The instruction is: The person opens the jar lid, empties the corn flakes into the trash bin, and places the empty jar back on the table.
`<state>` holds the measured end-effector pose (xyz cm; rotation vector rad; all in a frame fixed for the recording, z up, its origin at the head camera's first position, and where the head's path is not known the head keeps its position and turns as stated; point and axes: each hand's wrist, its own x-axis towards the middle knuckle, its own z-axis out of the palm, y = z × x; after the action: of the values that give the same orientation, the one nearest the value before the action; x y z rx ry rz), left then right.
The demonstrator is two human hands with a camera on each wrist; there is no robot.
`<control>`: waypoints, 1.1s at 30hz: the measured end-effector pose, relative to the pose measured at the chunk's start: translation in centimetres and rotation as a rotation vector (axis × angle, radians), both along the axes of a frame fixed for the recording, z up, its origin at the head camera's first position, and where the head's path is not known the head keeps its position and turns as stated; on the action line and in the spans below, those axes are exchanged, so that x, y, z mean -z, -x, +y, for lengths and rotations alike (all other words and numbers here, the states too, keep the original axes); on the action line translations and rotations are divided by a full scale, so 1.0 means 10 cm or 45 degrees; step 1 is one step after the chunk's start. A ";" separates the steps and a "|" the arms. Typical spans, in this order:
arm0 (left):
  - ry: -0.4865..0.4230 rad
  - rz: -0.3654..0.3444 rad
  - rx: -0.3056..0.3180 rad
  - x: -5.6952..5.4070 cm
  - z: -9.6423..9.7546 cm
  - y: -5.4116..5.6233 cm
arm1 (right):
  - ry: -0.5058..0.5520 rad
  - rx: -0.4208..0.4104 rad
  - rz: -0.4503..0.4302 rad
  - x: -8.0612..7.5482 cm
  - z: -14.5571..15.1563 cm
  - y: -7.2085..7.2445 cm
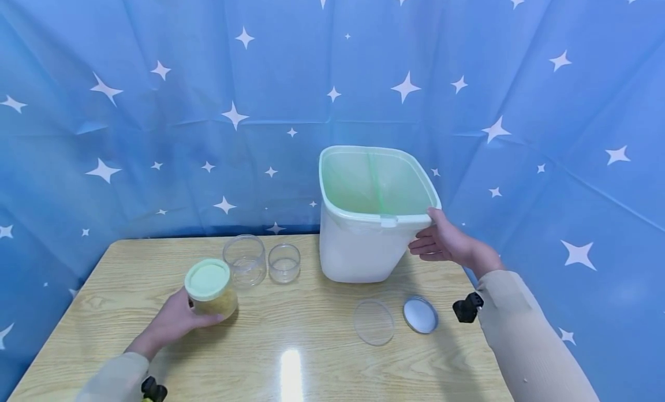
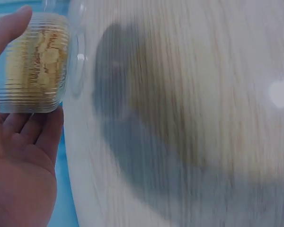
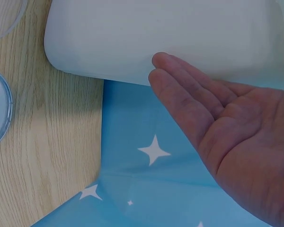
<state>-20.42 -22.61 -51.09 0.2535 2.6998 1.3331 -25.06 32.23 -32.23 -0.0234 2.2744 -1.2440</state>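
Observation:
In the head view my left hand grips a clear jar with a pale green lid. Ribbed walls and yellowish, flaky contents show on this jar in the left wrist view, where the thumb and fingers lie on opposite sides. My right hand holds a tall white plastic bin by its right rim, thumb over the edge and the other fingers stretched along the outside. Pale green shows inside the bin. From the right wrist, the fingers appear nearly straight beside the bin's wall.
Two clear round containers, a larger one and a smaller one, stand behind the jar. A clear disc and a silver-rimmed round lid lie in front of the bin. A blue star-patterned curtain hangs behind the wooden table.

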 end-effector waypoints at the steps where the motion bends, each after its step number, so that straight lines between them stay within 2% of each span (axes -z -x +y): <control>1: -0.008 0.009 0.018 0.00 0.04 -0.01 | 0.003 -0.001 -0.001 0.00 0.00 0.00; 6: -0.047 0.033 0.081 0.01 0.23 -0.03 | 0.007 0.002 0.000 0.00 0.00 0.00; 12: -0.102 -0.020 0.139 0.06 0.50 -0.02 | -0.008 -0.004 0.008 0.00 0.01 0.01; 20: -0.151 -0.067 0.195 0.05 0.88 0.04 | -0.020 -0.011 0.021 0.00 0.01 0.00; 26: -0.176 -0.053 0.235 0.04 1.11 0.09 | -0.037 -0.007 0.033 0.00 0.00 0.00; 33: -0.162 -0.014 0.284 0.01 1.30 0.09 | -0.015 0.021 0.031 0.02 0.02 0.00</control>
<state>-21.30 -9.61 -51.22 0.5402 2.4920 1.4331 -25.06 32.41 -32.42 -0.0153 2.3073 -1.2451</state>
